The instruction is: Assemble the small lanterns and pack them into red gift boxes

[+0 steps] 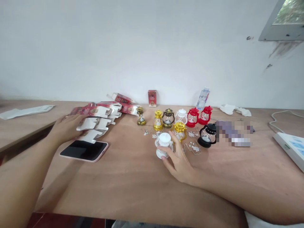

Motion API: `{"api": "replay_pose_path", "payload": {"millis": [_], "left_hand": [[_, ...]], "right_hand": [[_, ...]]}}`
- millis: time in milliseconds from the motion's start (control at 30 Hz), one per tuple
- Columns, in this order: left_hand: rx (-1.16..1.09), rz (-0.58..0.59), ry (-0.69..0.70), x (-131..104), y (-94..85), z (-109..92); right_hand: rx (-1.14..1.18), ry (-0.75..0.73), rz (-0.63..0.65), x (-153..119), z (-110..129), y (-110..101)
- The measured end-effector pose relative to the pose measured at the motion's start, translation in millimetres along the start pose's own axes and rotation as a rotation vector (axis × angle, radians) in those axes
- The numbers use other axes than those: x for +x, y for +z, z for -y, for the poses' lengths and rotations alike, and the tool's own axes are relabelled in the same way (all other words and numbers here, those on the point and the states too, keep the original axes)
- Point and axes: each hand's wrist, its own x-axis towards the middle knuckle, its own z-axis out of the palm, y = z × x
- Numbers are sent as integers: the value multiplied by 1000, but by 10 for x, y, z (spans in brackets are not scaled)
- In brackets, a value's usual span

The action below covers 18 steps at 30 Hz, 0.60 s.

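Observation:
My right hand [179,163] has its fingers wrapped round a small white lantern [164,145] at the middle of the table. My left hand [65,128] lies against the left side of a pile of flattened red-and-white boxes [104,111], its fingers stretched out over them; their tips are partly hard to make out. Behind the white lantern stand several more little lanterns: a gold one [158,120], a bronze one [168,118], a red one [192,117] and another white one [180,116]. A black lantern [207,136] is to the right of my right hand.
A phone [84,150] lies in front of the boxes. One red box [152,98] stands upright by the wall, with a clear bottle [203,98] farther right. Small cut pieces [193,147] are scattered among the lanterns. A white device [291,150] sits at the right edge.

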Motion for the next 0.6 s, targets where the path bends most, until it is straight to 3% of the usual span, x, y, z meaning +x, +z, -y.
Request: {"api": "replay_pose_path", "payload": {"millis": [167,267,433,533,600], "left_hand": [[18,-47,-31,-75,-198,3],[23,-115,-77,-124,-295,16],[-9,22,-2,-12,-117,137],[-49,138,50,83,10,198],[-50,135,50,110,20,193]], "right_hand": [[-98,-215,-220,-77,23,1],[-99,-355,-263,-106,21,20],[-108,-339,-192,-80,29,12],[-94,-336,-226,-92,21,24],[-98,-376,-250,-126,2,53]]}}
